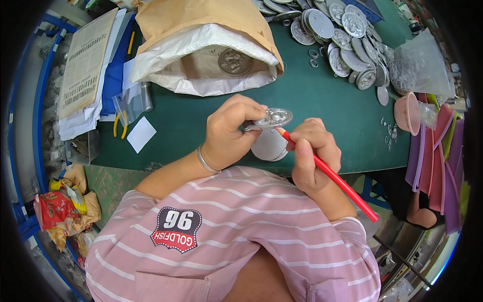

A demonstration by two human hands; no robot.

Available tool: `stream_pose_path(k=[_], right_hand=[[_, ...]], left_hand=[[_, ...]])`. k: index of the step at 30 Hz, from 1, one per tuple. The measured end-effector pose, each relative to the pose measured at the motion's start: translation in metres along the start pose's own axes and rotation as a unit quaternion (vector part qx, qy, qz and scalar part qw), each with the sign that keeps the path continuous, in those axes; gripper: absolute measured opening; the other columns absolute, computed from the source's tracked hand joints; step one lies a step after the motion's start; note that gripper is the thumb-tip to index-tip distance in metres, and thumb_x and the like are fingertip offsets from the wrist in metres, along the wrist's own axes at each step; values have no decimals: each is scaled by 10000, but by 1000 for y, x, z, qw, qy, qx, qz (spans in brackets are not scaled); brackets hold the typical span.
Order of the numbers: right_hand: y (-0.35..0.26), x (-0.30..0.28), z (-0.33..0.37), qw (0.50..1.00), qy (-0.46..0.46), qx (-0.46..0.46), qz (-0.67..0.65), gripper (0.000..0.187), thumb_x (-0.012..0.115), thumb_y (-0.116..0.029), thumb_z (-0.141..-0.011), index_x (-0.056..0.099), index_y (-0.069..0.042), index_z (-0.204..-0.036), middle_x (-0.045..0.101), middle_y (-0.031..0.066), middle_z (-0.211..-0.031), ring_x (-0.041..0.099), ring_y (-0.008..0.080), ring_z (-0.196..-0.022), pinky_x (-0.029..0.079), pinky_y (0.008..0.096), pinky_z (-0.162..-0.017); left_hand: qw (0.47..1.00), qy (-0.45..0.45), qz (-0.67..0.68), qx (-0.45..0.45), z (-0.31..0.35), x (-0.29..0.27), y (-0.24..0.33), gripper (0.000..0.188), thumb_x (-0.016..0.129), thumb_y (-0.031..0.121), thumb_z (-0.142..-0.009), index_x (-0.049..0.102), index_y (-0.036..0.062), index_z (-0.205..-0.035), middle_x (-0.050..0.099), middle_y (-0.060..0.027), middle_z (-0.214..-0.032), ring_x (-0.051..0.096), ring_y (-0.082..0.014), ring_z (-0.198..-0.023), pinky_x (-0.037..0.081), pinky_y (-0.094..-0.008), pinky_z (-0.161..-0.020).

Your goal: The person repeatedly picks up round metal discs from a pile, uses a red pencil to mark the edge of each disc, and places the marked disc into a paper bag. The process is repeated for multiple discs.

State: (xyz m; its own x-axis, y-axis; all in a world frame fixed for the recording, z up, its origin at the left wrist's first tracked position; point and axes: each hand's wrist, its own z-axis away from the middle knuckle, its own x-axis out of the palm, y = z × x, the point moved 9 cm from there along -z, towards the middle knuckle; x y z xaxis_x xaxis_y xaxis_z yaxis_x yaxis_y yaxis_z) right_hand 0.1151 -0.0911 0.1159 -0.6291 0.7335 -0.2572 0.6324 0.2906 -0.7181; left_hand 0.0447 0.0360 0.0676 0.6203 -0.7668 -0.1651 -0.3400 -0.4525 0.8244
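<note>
My left hand (231,128) pinches a silver medal (275,117) with a raised relief, tilted above the table. My right hand (314,153) grips a red pencil (344,185), its sharpened tip close to the medal's lower edge; whether it touches, I cannot tell. Below them, near the table's front edge, lies a second silver disc (269,147), its plain side up and partly hidden by my hands. Beyond my hands, a paper sack (201,20) with a white lining gapes toward me, and a dark relief medal (235,62) rests inside its mouth.
A heap of silver medals (347,40) covers the far right of the green table (322,100). Right of it are a clear plastic bag (422,63), a pink basket (406,113) and small metal rings (389,135). Papers (85,75), yellow-handled pliers (119,126) and a white card (142,134) lie left.
</note>
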Motion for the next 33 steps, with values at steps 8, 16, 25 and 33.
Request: stream_pose_path(k=[8,16,25,33], right_hand=[[2,17,3,997,-76,26,23,41,544,35,-777,524,-1,-772,587,109,-657,534,209,-538,411,324,-564],[-2,-14,6,997,52,-15,-49,23,498,-11,-821,514,-3,-835,569,75,-638,533,173,-545,430,332,-610],[-4,-7,3,999,28,-11,-26,22,526,6,-799,523,-9,-816,572,78,-636,544,190,-551,430,338,-596],[-3,-16,12,989,76,-54,-113,148,462,-93,-886,553,13,-835,598,109,-668,518,209,-554,419,348,-596]], left_hand=[[999,10,41,-10,3,0,-4,298,668,-150,-604,557,12,-828,613,-126,-850,642,-218,-777,519,-268,-616],[992,43,122,-14,3,-2,-5,284,675,-149,-647,539,3,-845,598,-122,-855,649,-232,-828,539,-286,-692],[996,12,84,35,5,-1,1,267,678,-87,-720,513,27,-897,575,-122,-902,631,-272,-886,529,-410,-815],[989,51,46,132,0,-8,22,288,677,-102,-692,509,34,-882,599,-119,-880,649,-279,-876,518,-422,-839]])
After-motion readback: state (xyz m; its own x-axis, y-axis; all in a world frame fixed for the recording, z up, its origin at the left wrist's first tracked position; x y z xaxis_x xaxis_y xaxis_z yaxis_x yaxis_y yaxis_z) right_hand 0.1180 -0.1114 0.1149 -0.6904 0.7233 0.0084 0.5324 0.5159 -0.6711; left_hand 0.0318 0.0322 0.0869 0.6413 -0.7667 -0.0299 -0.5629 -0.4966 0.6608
